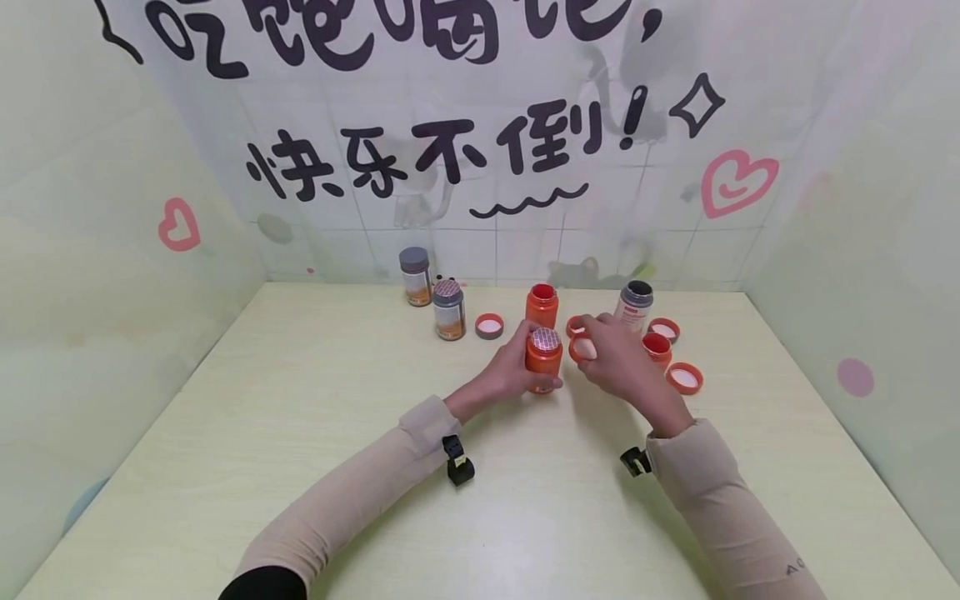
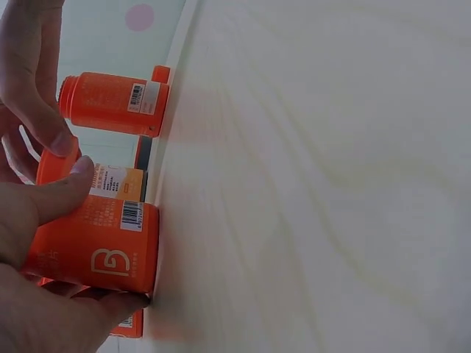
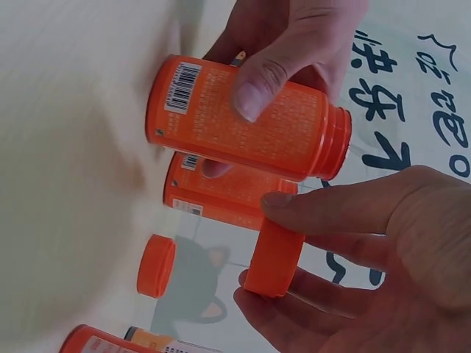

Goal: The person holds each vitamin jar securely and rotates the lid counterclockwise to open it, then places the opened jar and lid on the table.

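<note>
My left hand (image 1: 512, 368) grips an orange bottle (image 1: 543, 367) that stands upright on the table, thumb and fingers wrapped round its sides. A patterned seal (image 1: 546, 339) covers the mouth of this bottle. Just to the right, my right hand (image 1: 617, 357) pinches an orange screw cap (image 3: 276, 254) between thumb and fingers, its pale inner side turned toward the head view. The cap is held apart from the bottle's threaded neck (image 3: 338, 143) in the right wrist view. Directly behind the gripped bottle stands an orange bottle (image 1: 542, 305) with its mouth uncovered.
At the back left stand a capped grey-topped bottle (image 1: 416, 282) and a sealed one (image 1: 450, 315), with a loose cap (image 1: 489, 326) beside them. Behind my right hand are an uncapped dark-necked bottle (image 1: 635, 304), an uncovered orange bottle (image 1: 657, 347) and loose caps (image 1: 685, 378). A printed backdrop (image 1: 450, 225) rises behind.
</note>
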Available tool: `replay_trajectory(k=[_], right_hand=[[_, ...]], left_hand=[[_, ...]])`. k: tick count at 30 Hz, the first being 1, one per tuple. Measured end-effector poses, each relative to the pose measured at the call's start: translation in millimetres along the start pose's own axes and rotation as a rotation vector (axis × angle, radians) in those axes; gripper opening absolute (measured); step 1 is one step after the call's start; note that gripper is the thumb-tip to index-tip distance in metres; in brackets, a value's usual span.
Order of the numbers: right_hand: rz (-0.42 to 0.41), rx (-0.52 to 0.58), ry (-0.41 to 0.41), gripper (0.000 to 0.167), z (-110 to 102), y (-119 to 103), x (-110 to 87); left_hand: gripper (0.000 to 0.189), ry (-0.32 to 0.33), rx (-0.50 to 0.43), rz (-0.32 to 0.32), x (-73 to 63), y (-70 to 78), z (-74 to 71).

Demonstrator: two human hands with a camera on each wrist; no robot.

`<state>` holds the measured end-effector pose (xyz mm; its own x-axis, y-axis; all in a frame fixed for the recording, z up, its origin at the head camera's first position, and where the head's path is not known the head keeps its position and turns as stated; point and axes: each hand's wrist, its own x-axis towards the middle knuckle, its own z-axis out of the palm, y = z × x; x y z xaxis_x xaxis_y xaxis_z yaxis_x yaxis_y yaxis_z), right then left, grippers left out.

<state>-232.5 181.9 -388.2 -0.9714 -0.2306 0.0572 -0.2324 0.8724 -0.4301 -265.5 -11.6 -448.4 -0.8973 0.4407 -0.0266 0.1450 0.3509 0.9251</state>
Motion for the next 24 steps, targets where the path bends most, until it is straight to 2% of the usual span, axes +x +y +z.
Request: replay_trajectory(k=[5,10,16,24], right_hand=[[-0.007,-0.011,-0.038,0.053,5,1,1.0],[0.023,-0.003,-0.073,0.053,9,6,2.7],[0.056,-0.015,-0.108,0.048,18,11,6.8],[0.059,-0.006,-0.141,0.042,26,16,9.7]], left_hand=[[0.081,-0.013,0.021,-0.008,-2.0,-2.5,-1.7],[0.084,-0.018,0.062,-0.014,-9.6,-4.8,-8.7],[0.08,0.014,0.103,-0.019,-26.2,-6.8,-28.6],[0.058,0.059,0.057,-0.063,-47.6,-4.5,-60.8]])
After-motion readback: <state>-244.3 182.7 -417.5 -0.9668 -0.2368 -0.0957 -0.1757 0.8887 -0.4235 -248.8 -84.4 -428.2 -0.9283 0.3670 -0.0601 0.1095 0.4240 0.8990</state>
